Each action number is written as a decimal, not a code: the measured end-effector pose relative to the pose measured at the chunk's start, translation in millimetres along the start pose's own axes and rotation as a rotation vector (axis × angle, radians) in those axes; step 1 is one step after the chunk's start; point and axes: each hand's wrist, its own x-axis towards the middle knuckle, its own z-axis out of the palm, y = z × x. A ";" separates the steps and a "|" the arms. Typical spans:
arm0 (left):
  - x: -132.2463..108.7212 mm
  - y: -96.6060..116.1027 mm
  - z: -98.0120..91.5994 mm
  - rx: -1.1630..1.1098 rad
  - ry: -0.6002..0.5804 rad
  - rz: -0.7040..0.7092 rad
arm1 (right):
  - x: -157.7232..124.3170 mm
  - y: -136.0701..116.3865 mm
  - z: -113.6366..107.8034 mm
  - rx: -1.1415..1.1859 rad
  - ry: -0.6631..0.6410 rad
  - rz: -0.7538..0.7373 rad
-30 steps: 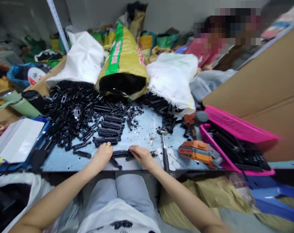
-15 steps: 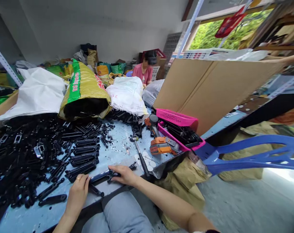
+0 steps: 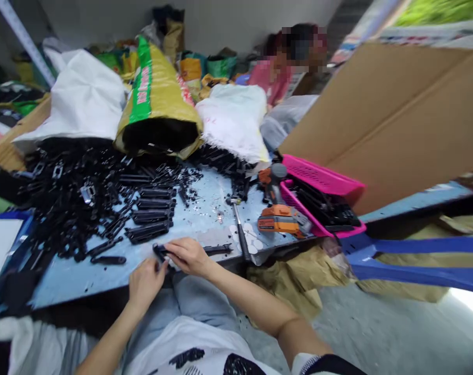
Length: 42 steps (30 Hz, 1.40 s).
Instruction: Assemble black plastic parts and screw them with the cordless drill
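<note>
Close to the table's front edge, my left hand (image 3: 146,284) is closed on a small black part (image 3: 158,251). My right hand (image 3: 187,255) is bent over the same part, its fingers pressed together on it. Just right of that hand a long black bar (image 3: 220,250) lies flat on the table. A hammer (image 3: 241,234) with a dark handle rests farther right. Several black folding arms (image 3: 152,214) lie in a row behind my hands. To the left, a single black arm (image 3: 109,260) lies apart.
A big heap of black parts (image 3: 76,208) covers the left side, below a white sack (image 3: 84,99) and a yellow-green sack (image 3: 162,99). An orange cordless drill (image 3: 279,219) and a pink basket (image 3: 322,177) stand right, before cardboard (image 3: 385,120). Someone in pink (image 3: 273,80) is behind.
My view has tilted down and shifted left. My hands have come closer together, and the long bar they held level before now lies partly beyond my right hand; a small part is between my fingers.
</note>
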 end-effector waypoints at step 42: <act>45.9 27.5 12.0 0.033 -0.246 0.441 | -34.0 90.5 -45.4 -0.449 -0.696 -0.034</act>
